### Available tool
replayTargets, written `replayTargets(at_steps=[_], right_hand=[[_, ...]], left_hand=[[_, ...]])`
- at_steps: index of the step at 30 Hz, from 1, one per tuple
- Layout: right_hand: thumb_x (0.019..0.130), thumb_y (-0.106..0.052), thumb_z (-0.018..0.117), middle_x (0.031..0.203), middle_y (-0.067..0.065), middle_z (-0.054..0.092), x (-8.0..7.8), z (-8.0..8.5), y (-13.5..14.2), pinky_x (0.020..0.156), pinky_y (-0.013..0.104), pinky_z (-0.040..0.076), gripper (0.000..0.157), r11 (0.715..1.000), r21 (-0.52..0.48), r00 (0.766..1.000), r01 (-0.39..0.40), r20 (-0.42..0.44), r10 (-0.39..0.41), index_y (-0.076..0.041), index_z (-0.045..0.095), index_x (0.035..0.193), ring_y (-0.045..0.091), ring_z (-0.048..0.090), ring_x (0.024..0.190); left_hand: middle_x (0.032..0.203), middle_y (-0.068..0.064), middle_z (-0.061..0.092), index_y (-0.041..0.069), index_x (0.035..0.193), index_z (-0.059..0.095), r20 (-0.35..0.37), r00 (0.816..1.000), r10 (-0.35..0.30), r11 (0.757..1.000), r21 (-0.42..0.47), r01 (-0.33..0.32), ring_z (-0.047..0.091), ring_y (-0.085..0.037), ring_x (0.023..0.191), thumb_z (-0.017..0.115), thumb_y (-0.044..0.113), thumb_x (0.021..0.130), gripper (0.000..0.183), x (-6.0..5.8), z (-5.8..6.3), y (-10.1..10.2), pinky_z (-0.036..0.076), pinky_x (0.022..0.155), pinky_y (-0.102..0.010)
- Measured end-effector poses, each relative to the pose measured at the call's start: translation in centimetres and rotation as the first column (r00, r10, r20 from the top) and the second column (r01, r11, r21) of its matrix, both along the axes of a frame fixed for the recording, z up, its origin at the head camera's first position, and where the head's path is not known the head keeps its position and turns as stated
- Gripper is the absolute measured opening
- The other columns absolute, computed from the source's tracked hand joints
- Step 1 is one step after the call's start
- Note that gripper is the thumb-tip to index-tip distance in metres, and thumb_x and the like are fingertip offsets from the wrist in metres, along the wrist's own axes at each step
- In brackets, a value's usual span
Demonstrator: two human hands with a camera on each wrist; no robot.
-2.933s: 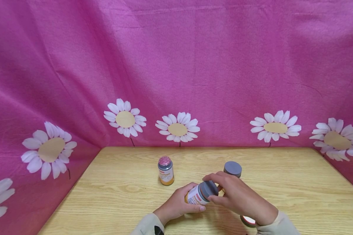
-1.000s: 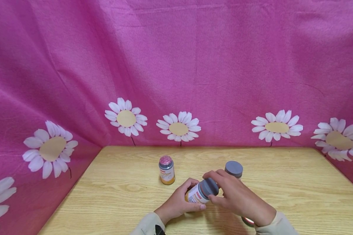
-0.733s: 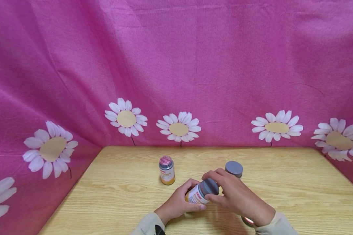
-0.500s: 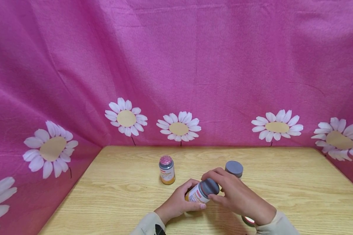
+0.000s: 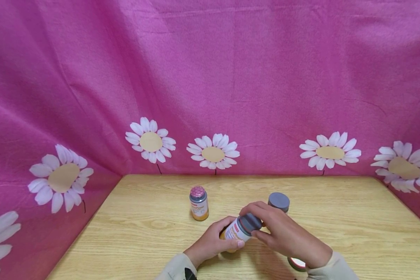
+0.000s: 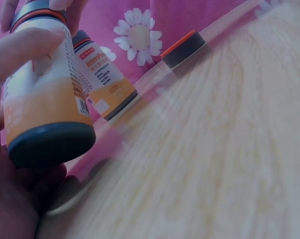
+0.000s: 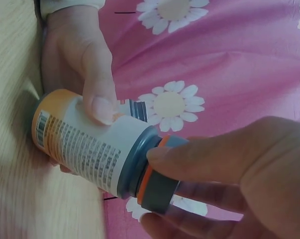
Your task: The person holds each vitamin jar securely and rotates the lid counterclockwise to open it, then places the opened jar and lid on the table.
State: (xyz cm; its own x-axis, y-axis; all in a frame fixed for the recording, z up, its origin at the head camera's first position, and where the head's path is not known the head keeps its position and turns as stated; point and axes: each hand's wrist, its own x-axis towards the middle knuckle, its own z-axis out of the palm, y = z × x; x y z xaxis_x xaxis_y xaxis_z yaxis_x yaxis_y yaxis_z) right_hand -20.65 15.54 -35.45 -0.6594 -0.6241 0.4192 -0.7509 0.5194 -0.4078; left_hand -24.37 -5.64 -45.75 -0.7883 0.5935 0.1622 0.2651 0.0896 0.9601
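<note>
My left hand (image 5: pixel 211 242) grips a tilted supplement bottle (image 5: pixel 235 233), white and orange with a dark base, its thumb across the label. My right hand (image 5: pixel 283 230) pinches the dark grey screw lid (image 5: pixel 251 223) at the bottle's mouth between thumb and fingers. In the right wrist view the lid (image 7: pixel 161 186) sits at the neck, and its orange ring stands a little off the bottle's shoulder. The left wrist view shows the base of the held bottle (image 6: pixel 50 142) close over the table.
A like bottle (image 5: pixel 198 209) with a pink foil seal and no lid stands back left. Another bottle, its grey lid (image 5: pixel 279 201) on, stands behind my right hand. An upturned lid (image 5: pixel 297 263) lies by the right wrist. A pink flowered cloth (image 5: pixel 266 77) hangs behind the wooden table (image 5: pixel 143 233).
The right hand has shifted slightly right with the lid, and more of the lid's orange ring shows. The left hand keeps its grip. The other bottles have not moved.
</note>
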Motion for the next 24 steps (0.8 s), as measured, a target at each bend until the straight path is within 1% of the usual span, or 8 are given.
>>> replayTargets(at_steps=[3, 7, 10, 13, 16, 19, 22, 24], right_hand=[[0.072, -0.001, 0.07, 0.104, -0.012, 0.054, 0.0, 0.0, 0.2, 0.076, 0.028, 0.047, 0.045, 1.0, -0.009, 1.0, -0.012, 0.015, 0.013, -0.021, 0.053, 0.109, 0.005, 0.052, 0.091], [0.072, 0.001, 0.069, 0.104, -0.011, 0.054, -0.1, 0.1, 0.4, 0.075, 0.027, 0.048, 0.046, 0.999, -0.028, 0.999, -0.044, 0.011, 0.044, -0.021, 0.052, 0.109, 0.006, 0.053, 0.091], [0.072, 0.002, 0.069, 0.103, -0.011, 0.054, -0.1, 0.1, 0.4, 0.075, 0.028, 0.048, 0.047, 0.997, -0.039, 0.998, -0.062, 0.012, 0.062, -0.021, 0.052, 0.109, 0.007, 0.053, 0.091], [0.072, -0.002, 0.071, 0.105, -0.012, 0.054, 0.0, 0.1, 0.4, 0.076, 0.027, 0.047, 0.049, 0.999, -0.032, 0.999, -0.028, 0.03, 0.029, -0.021, 0.052, 0.113, 0.006, 0.052, 0.092], [0.073, -0.016, 0.073, 0.111, -0.012, 0.053, 0.2, 0.2, 0.2, 0.076, 0.027, 0.046, 0.052, 0.999, -0.026, 0.997, 0.047, 0.07, -0.045, -0.02, 0.05, 0.119, 0.006, 0.052, 0.094], [0.077, -0.036, 0.07, 0.111, -0.011, 0.054, 0.3, 0.2, -0.1, 0.072, 0.025, 0.046, 0.052, 0.988, -0.032, 0.983, 0.153, 0.112, -0.148, -0.019, 0.049, 0.121, 0.008, 0.054, 0.094], [0.08, -0.052, 0.06, 0.095, -0.011, 0.058, 0.4, 0.2, -0.4, 0.062, 0.022, 0.045, 0.046, 0.958, -0.023, 0.949, 0.285, 0.15, -0.278, -0.018, 0.055, 0.111, 0.005, 0.057, 0.079], [0.08, -0.057, 0.055, 0.078, -0.012, 0.058, 0.4, 0.2, -0.6, 0.054, 0.022, 0.042, 0.042, 0.929, 0.022, 0.916, 0.37, 0.162, -0.368, -0.02, 0.059, 0.1, 0.002, 0.053, 0.064]], left_hand=[[0.105, 0.001, 0.06, 0.027, 0.121, 0.052, 0.007, 1.0, -0.016, 1.0, 0.015, 0.016, 0.055, -0.012, 0.09, 0.066, 0.031, 0.081, 0.043, 0.0, 0.0, 0.0, 0.044, 0.08, -0.028], [0.104, 0.0, 0.059, 0.022, 0.121, 0.053, 0.017, 0.999, -0.047, 0.998, 0.046, 0.046, 0.055, -0.012, 0.088, 0.064, 0.028, 0.082, 0.041, 0.1, 0.2, -0.1, 0.045, 0.079, -0.028], [0.103, 0.0, 0.059, 0.019, 0.121, 0.053, 0.034, 0.997, -0.062, 0.997, 0.058, 0.06, 0.055, -0.012, 0.088, 0.063, 0.027, 0.083, 0.041, 0.4, 0.7, -0.1, 0.045, 0.079, -0.028], [0.102, 0.001, 0.059, 0.018, 0.121, 0.053, 0.047, 0.997, -0.063, 0.997, 0.052, 0.061, 0.054, -0.011, 0.087, 0.063, 0.027, 0.083, 0.04, 0.9, 1.7, -0.2, 0.044, 0.08, -0.027], [0.101, 0.002, 0.059, 0.016, 0.12, 0.054, 0.048, 0.997, -0.062, 0.997, 0.05, 0.059, 0.054, -0.011, 0.087, 0.064, 0.026, 0.082, 0.04, 1.2, 2.4, -0.2, 0.044, 0.08, -0.027], [0.102, 0.002, 0.059, 0.015, 0.12, 0.054, 0.043, 0.997, -0.057, 0.997, 0.056, 0.055, 0.054, -0.01, 0.087, 0.065, 0.024, 0.081, 0.041, 1.2, 2.2, -0.2, 0.044, 0.079, -0.027], [0.102, 0.001, 0.06, 0.017, 0.12, 0.054, 0.039, 0.998, -0.054, 0.997, 0.051, 0.052, 0.055, -0.01, 0.087, 0.067, 0.024, 0.08, 0.042, 0.8, 1.3, -0.1, 0.045, 0.077, -0.027], [0.102, 0.001, 0.06, 0.018, 0.119, 0.054, 0.044, 0.998, -0.049, 0.998, 0.042, 0.047, 0.055, -0.011, 0.087, 0.068, 0.024, 0.08, 0.042, 0.5, 0.7, -0.1, 0.045, 0.077, -0.027]])
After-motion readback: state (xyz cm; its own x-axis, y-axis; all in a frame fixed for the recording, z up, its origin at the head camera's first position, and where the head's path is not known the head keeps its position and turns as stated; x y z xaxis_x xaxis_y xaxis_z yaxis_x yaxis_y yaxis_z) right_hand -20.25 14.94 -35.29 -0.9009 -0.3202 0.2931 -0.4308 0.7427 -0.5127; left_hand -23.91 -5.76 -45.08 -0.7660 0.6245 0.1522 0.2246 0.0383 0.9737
